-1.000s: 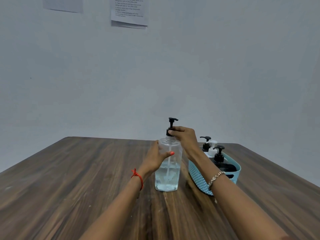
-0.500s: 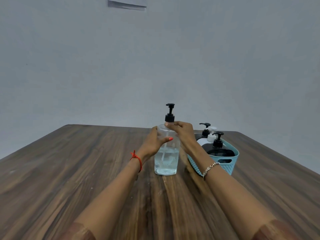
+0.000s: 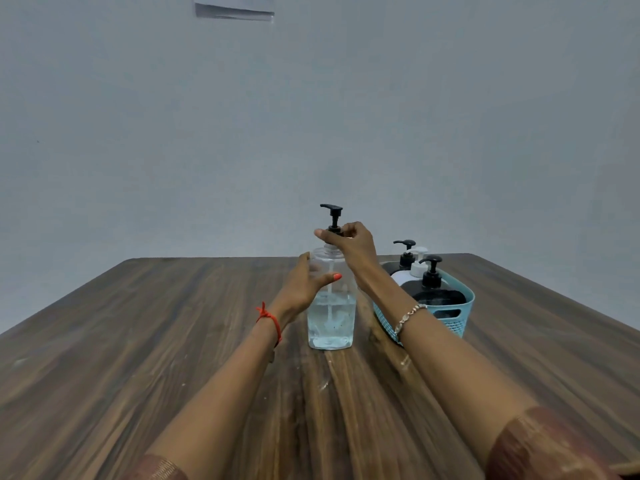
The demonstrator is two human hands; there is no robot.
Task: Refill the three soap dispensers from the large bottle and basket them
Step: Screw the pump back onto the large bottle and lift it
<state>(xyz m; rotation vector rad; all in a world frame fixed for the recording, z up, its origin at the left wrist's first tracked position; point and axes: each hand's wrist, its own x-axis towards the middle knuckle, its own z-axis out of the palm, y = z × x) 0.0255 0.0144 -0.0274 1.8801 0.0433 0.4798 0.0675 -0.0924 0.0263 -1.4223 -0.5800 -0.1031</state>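
Grey wall (image 3: 450,116) behind, wood-grain table (image 3: 138,341) below. Gripped the large bottle (image 3: 330,317) round its upper body with the left hand (image 3: 301,289), thumb curled across the front. Pinched the black pump (image 3: 333,213) at its collar with the right hand (image 3: 353,244). Stood the bottle upright mid-table, roughly half full of clear liquid, just beside the blue basket (image 3: 457,320) holding three dispensers (image 3: 433,292).

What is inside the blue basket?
Three pump bottles: a black bottle in front, a white bottle and another black one behind. The basket wall and the right arm hide their lower parts.
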